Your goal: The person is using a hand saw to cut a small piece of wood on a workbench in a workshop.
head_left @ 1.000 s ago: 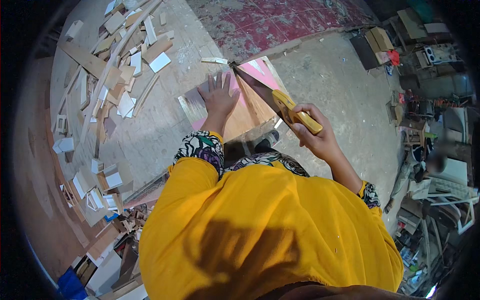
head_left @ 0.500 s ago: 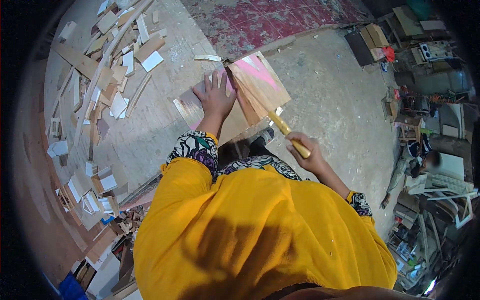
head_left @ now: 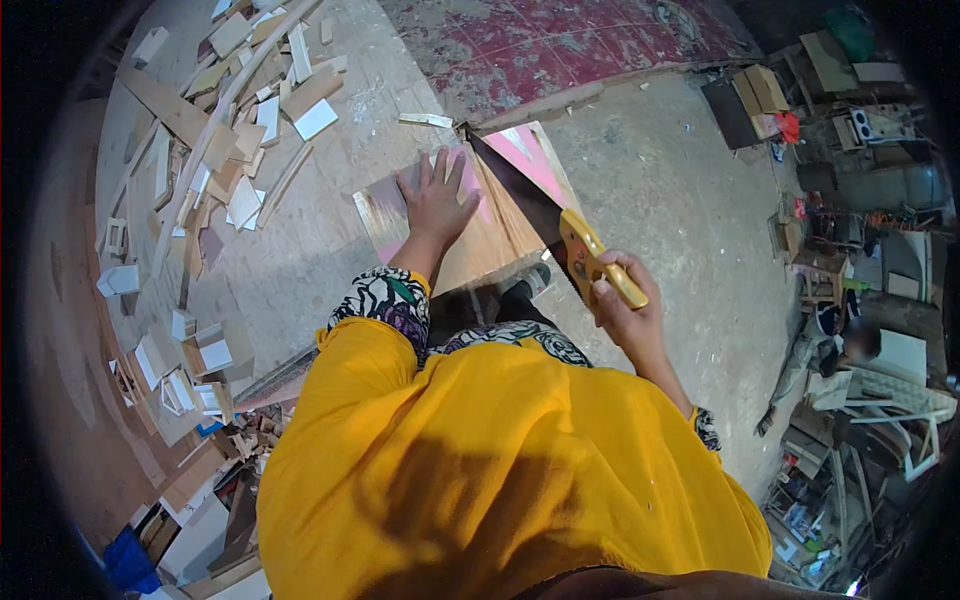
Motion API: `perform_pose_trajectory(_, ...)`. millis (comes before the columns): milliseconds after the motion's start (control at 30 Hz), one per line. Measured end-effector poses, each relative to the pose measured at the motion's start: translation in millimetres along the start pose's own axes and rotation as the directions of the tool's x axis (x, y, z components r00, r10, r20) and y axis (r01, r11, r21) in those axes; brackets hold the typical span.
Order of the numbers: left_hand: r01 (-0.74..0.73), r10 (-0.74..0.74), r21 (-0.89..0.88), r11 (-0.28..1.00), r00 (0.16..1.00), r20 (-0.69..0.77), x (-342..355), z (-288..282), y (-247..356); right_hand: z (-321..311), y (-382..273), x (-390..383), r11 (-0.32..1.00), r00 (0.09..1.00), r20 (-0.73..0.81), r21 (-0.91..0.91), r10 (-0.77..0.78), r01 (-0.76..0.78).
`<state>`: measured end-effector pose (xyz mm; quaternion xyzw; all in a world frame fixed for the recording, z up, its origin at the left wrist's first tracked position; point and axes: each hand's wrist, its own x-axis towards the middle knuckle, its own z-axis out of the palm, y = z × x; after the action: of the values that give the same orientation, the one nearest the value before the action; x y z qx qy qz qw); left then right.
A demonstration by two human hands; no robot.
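My left hand (head_left: 440,205) lies flat with fingers spread, pressing on a thin wooden board (head_left: 495,240) with pink patches at the edge of the work table. My right hand (head_left: 628,305) is wrapped round the yellow handle of a hand saw (head_left: 597,262). Its dark blade (head_left: 525,190) runs diagonally across the board, with the tip near the board's far edge. Part of the board shows on the right of the blade, overhanging the floor. How deep the blade sits in the wood I cannot tell.
Wood offcuts (head_left: 225,150) lie heaped on the left of the table (head_left: 340,205). A narrow strip (head_left: 425,120) rests beyond the board. Concrete floor (head_left: 680,210) stretches to the right, with red tiles (head_left: 550,50) farther off. A person (head_left: 835,340) is at the right amid clutter.
My right hand has moved slightly right with the saw, whose handle and blade have turned to show their broad side. My left hand stays on the board. The view has shifted a little.
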<state>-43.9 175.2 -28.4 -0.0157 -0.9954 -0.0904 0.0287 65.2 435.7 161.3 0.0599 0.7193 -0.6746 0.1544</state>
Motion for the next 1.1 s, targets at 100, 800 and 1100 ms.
perform_pose_trajectory(100,0.017,-0.017,0.009,1.000,0.998,0.056,2.0,-0.9,2.8,8.7,-34.6,19.0,1.000,0.999,0.040,-0.019,-0.005,0.006)
perform_pose_trajectory(800,0.110,-0.106,-0.019,0.994,0.986,0.127,6.8,-8.5,7.5,13.4,-14.4,36.3,0.982,0.998,0.061,-0.190,0.008,0.003)
perform_pose_trajectory(1100,0.116,-0.115,-0.002,0.993,0.985,0.126,11.6,-7.6,8.7,34.5,-30.7,54.5,0.978,0.995,0.098,-0.209,0.024,-0.003)
